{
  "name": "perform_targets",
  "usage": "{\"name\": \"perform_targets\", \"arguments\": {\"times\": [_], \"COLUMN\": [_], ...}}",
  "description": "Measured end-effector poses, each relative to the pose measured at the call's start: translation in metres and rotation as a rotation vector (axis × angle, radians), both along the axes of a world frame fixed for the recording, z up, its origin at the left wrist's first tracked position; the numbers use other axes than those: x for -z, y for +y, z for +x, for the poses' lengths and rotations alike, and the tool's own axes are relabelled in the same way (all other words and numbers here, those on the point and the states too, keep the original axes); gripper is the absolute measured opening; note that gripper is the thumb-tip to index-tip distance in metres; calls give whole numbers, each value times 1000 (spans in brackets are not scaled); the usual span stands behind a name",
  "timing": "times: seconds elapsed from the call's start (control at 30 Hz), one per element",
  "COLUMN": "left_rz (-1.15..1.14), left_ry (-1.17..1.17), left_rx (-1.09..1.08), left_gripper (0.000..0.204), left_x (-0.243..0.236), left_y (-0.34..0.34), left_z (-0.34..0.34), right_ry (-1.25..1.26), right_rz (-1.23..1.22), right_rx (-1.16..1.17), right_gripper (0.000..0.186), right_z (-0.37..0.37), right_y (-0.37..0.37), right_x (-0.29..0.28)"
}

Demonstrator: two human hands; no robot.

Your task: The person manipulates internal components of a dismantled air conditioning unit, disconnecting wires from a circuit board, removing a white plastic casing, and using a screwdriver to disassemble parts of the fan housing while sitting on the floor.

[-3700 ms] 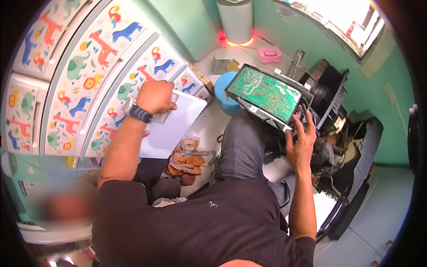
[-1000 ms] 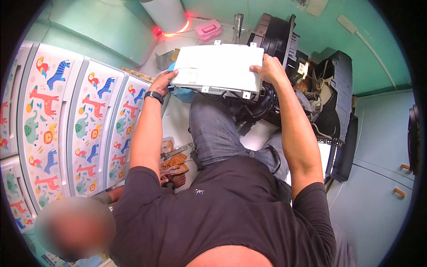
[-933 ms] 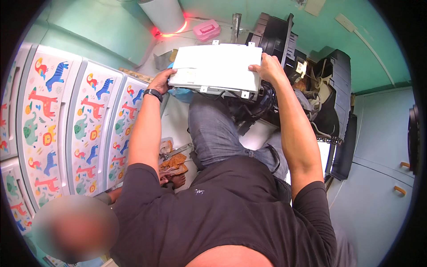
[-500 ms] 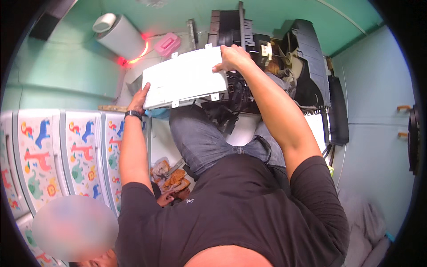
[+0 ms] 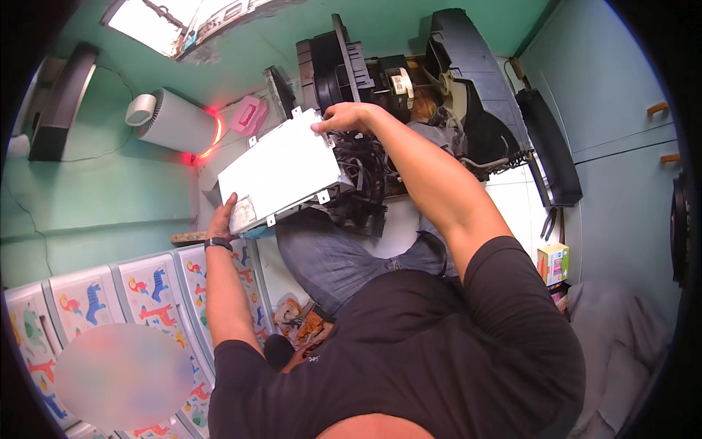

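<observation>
A white metal panel (image 5: 278, 170) with small tabs along its edges lies over a flat unit, tilted with its right end farther from me, above my jeans and beside a tangle of black parts and cables (image 5: 362, 183). My left hand (image 5: 221, 216), a watch at its wrist, grips the panel's lower left end, thumb on the edge. My right hand (image 5: 344, 117) grips its upper right corner, thumb on the white face and fingers curled over the edge. A blue bowl (image 5: 256, 233) is partly hidden under the panel.
Black plastic housings (image 5: 475, 95) line the back wall. A white cylinder (image 5: 175, 121) with red light, a pink box (image 5: 248, 113) and animal-print drawers (image 5: 153, 300) are at left, with crumpled cloths (image 5: 307, 318) below. A carton (image 5: 552, 262) stands right, by pale blue doors (image 5: 599, 80).
The white panel now covers the unit that showed a green circuit board 3.7 seconds ago. Both hands grip it, and it has become more slanted as the view swung.
</observation>
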State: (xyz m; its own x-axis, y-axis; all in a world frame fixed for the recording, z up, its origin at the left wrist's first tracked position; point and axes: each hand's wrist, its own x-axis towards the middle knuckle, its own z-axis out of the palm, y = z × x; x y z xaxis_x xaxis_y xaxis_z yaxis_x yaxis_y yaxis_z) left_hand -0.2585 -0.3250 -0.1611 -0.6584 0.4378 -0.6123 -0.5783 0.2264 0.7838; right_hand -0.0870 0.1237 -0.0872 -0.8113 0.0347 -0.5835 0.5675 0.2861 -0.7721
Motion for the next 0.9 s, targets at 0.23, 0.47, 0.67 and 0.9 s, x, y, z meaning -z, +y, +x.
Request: {"name": "perform_targets", "arguments": {"times": [0.23,0.47,0.67,0.9], "left_rz": [-5,-44,-25,-115], "left_ry": [-1,25,62,45], "left_rx": [-32,46,65,42], "left_gripper": [59,57,48,55], "left_x": [11,4,8,4], "left_y": [-12,-5,-5,-8], "left_z": [3,0,-6,-10], "right_ry": [727,527,445,507], "right_rz": [418,481,456,333], "right_rx": [203,-97,-231,-188], "right_gripper": [30,27,27,22], "right_z": [98,73,61,65], "right_y": [-49,-17,-2,8], "right_x": [20,-6,-12,-1]}}
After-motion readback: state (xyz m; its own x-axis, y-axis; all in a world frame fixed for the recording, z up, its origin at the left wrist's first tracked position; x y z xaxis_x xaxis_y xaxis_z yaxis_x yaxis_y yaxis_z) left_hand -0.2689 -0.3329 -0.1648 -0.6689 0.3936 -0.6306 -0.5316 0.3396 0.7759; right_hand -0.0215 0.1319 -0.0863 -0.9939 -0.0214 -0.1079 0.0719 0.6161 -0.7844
